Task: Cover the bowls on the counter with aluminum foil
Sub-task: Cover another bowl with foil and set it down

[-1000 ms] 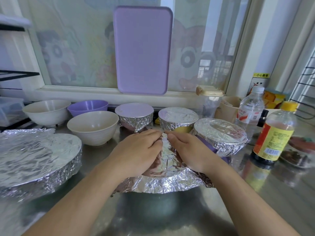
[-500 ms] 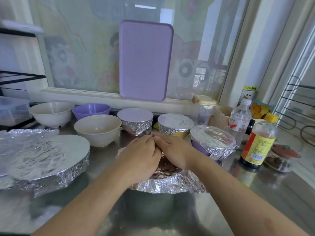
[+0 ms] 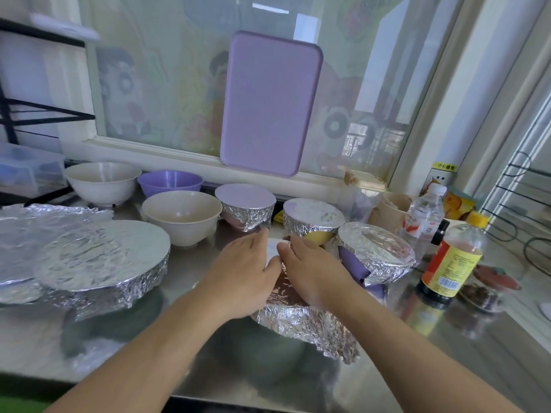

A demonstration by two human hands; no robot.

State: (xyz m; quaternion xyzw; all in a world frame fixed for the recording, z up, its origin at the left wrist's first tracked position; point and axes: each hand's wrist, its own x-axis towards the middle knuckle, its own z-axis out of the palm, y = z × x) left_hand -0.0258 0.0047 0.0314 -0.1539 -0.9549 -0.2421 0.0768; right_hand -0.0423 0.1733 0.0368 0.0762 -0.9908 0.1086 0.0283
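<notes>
Both hands flat on foil sheet (image 3: pixel 301 320) draped over bowl at centre of steel worktop (image 3: pixel 432 353). Left hand (image 3: pixel 247 272) and right hand (image 3: pixel 310 272) side by side, fingers extended, pressing foil down, nothing gripped. Bowl beneath hidden. Behind: three foil-covered bowls (image 3: pixel 245 205) (image 3: pixel 313 217) (image 3: pixel 376 248). At left: large foil-covered dish (image 3: pixel 101 260), two white bowls (image 3: pixel 182 216) (image 3: pixel 103 181), purple bowl (image 3: pixel 170 181) uncovered. Sauce bottle (image 3: pixel 450 263) and water bottle (image 3: pixel 423 216) at right.

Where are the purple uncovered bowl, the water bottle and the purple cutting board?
purple uncovered bowl (image 3: pixel 170 180): head view, inner wall.
water bottle (image 3: pixel 423 216): head view, label on the body.
purple cutting board (image 3: pixel 268 102): head view, middle of its face.
</notes>
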